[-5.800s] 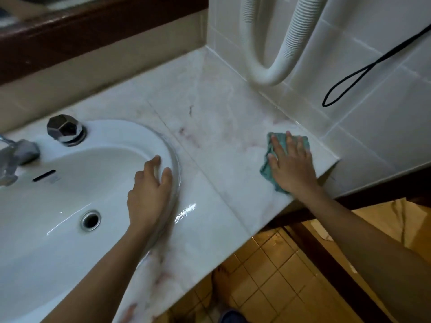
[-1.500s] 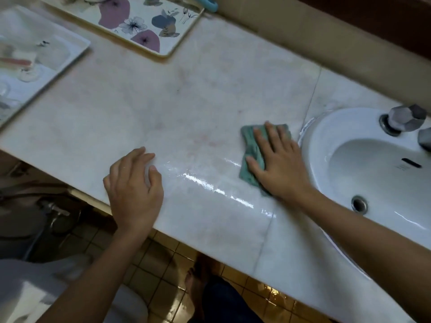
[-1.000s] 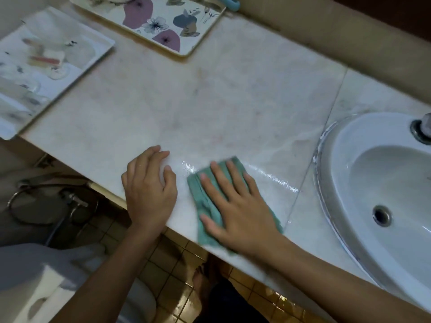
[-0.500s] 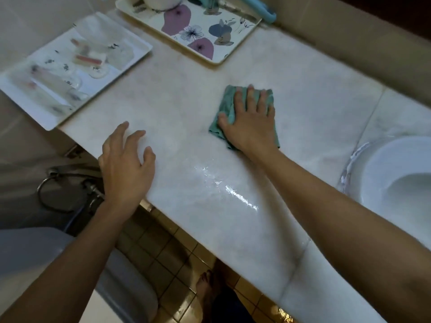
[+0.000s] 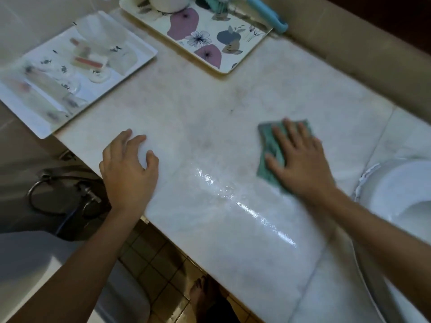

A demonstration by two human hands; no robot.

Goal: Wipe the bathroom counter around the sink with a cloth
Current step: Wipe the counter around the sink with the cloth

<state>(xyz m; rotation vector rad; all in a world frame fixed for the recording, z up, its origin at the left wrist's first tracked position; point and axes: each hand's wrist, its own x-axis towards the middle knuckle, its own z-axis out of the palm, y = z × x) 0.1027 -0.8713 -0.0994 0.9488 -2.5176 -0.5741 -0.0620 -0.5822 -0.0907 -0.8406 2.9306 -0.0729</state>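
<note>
I am pressing my right hand (image 5: 300, 164) flat on the green cloth (image 5: 269, 145). The fingers are lying straight and spread, with none of them curling round the fabric. The cloth is sitting on the marble tabletop (image 5: 210, 113), near the white sink (image 5: 396, 197) but apart from its rim, and most of it is lying hidden under my palm.

My left hand (image 5: 128, 169) is resting near the front left corner of the tabletop. It is released, with the fingers loosely bent and holding nothing. It is lying well apart from the cloth.

A wet sheen (image 5: 245, 206) is glinting on the tabletop between my two forearms, towards the front edge. A floral tray (image 5: 210, 50) is sitting at the back, with a blue handle (image 5: 268, 14) lying along its far side. A white tray (image 5: 130, 64) is sitting at the far left, and I am finding its contents too blurred to name. A bare foot (image 5: 200, 292) is showing on the floor tiles below the front edge.
</note>
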